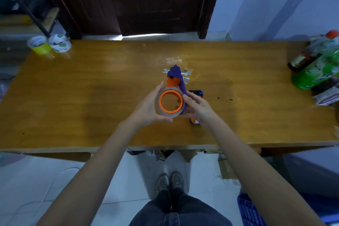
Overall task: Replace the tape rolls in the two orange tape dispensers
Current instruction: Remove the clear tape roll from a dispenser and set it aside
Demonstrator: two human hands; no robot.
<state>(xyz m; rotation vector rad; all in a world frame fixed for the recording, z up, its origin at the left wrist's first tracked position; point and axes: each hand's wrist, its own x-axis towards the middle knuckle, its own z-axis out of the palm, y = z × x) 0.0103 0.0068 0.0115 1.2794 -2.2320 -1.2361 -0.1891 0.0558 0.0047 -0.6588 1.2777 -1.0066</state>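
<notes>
Both hands hold one dispenser above the worktop. The left hand curls round the roll: its fingers lie over the far rim and the thumb under the near rim. The roll is nearly spent, a thin brown band on the orange hub. Whether it is going on or coming off cannot be told. The right hand grips the dispenser body from the other side, thumb against the roll's right edge and the remaining fingers wrapped behind the purple frame.

Just beyond the right fingers, partly hidden under that hand, a second dispenser lies on the worktop; only its dark end and an orange-and-purple part near the wrist show. Whether it carries a roll cannot be told.

Beyond the left fingertips the held dispenser's purple head points away, over scraps of tape stuck to the worktop.

Far left of the left fingers, at the worktop's back corner, stand two rolls: yellow roll and white roll, touching. These are judged to be the replacements, not yet fitted.

Far right of the right fingers stand bottles.

Progress, as judged: early. The first dispenser is in hand with its worn roll seated; both fresh rolls remain untouched, and the second dispenser waits.
</notes>
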